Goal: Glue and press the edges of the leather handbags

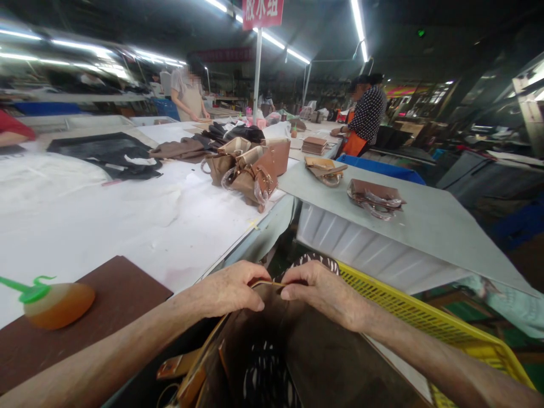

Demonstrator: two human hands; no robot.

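Observation:
A brown handbag (323, 357) with a tan edge lies open toward me at the bottom of the view. My left hand (238, 289) pinches the far rim of the bag between thumb and fingers. Close beside it, my right hand (318, 292) grips the same rim, with a short stretch of tan edging between the two hands. A tan strap tab (181, 364) sticks out at the bag's left side. Dark and white patterned cloth shows within the bag's opening. The bag's lower part is out of view.
A bottle of orange liquid (63, 303) lies on a brown sheet (127, 283) at left. Several brown bags (250, 164) stand on the white table (170, 232). More bags (374, 198) lie on a grey board (425, 226). A yellow crate (403, 309) is at right. Two people (366, 116) stand farther back.

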